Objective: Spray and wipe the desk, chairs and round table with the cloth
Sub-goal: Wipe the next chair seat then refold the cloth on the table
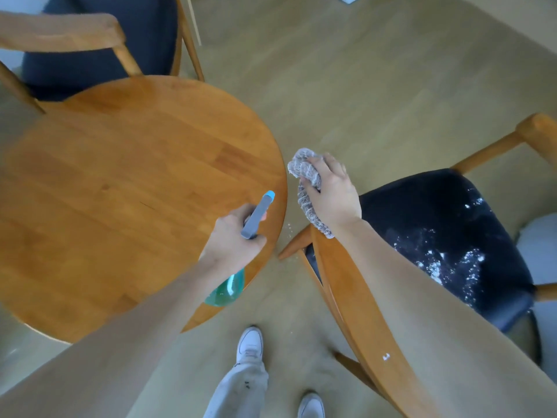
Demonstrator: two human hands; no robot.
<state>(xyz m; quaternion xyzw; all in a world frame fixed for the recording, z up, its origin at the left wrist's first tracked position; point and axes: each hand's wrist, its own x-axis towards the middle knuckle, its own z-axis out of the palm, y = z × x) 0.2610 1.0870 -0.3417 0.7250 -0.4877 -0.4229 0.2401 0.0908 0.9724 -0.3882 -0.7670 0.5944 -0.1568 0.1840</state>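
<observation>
Item: grey looped-pile cleaning cloth (304,188), one. Bunched in the right hand (330,191), fingers curled over its top, a tail hanging down to touch the end of the near chair's curved wooden backrest (355,300). Located just right of the round honey-coloured wooden table (126,188), off its rim. Handling, by judgement: light, soft, shapeless; likely damp and clingy once sprayed. Best taken as a wad in the palm so a flat face meets the wood.

Item: spray bottle, translucent teal body with grey trigger head and light-blue nozzle (256,218), one. Gripped at the neck by the left hand (233,239), fingers wrapped about the trigger head, nozzle pointing away from the person. Located over the table's right edge. Handling, by judgement: rigid plastic, moderate weight from the liquid visible inside, possibly slick if wet; the neck below the trigger is the sound hold.

Item: wooden armchairs with dark navy upholstered seats, two. Near chair right of the table, its seat (446,233) flecked with white spots, whether foam or powder cannot be told. Far chair (99,46) beyond the table's upper-left rim.

Item: round table, one. Hard, smooth, fixed target.

Item: white shoes (250,345), two, on pale wood-look floor (376,70) below the table's lower-right edge.

Desk: not in view.
</observation>
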